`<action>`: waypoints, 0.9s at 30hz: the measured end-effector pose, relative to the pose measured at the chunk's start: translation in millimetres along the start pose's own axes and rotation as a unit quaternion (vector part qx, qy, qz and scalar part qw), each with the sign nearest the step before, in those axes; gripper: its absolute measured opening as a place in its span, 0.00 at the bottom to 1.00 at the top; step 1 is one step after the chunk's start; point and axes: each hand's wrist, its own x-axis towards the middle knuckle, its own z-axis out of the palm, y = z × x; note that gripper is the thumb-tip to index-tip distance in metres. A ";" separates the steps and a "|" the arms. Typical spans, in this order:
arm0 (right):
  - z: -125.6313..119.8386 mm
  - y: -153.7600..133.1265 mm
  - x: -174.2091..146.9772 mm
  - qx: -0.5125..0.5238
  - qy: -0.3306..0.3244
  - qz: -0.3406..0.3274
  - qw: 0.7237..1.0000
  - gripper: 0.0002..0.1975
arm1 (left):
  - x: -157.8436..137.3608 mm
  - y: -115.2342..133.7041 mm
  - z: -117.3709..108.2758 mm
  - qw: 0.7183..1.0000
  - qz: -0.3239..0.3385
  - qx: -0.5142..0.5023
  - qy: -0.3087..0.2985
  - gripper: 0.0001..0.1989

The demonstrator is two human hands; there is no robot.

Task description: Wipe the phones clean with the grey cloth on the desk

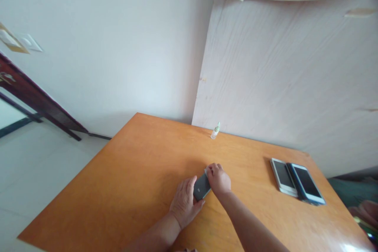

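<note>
A dark grey phone (202,187) lies tilted near the middle of the wooden table, its back with a small light logo facing up. My left hand (185,201) grips it by the lower left end, thumb and fingers along its edges. At the phone's upper end, my right hand (217,179) is closed with the fingertips pressed together on a small whitish piece (206,171), perhaps a cloth or tissue. Most of that piece is hidden under the fingers, so its kind cannot be made out.
A small clear bottle with a pale green top (215,131) stands near the table's back edge. To the right lie a white phone (284,177) and another phone in a dark blue case (307,183). The wooden table (118,173) meets the wall behind.
</note>
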 end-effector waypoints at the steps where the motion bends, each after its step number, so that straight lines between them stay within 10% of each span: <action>1: 2.5 -2.4 -4.8 0.001 -0.006 -0.011 1.000 0.11 | -0.4 -0.5 0.6 1.000 0.002 0.000 0.003 0.39; 6: 15.8 -8.6 -34.0 0.001 -0.066 -0.117 0.991 0.07 | -1.9 -1.7 4.9 1.000 0.001 -0.001 0.009 0.37; 13: 1.6 15.5 -17.3 -0.010 -0.002 0.012 1.000 0.11 | 3.5 3.6 -2.8 0.999 -0.022 0.003 -0.033 0.37; 18: 18.2 6.3 -53.2 0.036 -0.056 -0.120 0.990 0.08 | 4.3 3.1 -3.5 0.999 -0.020 -0.003 -0.047 0.31; 24: 0.8 29.0 -28.2 0.040 0.049 0.036 0.997 0.12 | 7.4 6.4 -7.2 0.997 -0.036 0.012 -0.065 0.28; 27: 8.3 24.8 -41.0 0.049 0.037 0.009 0.998 0.12 | 8.1 7.1 -8.7 0.997 -0.032 0.016 -0.065 0.26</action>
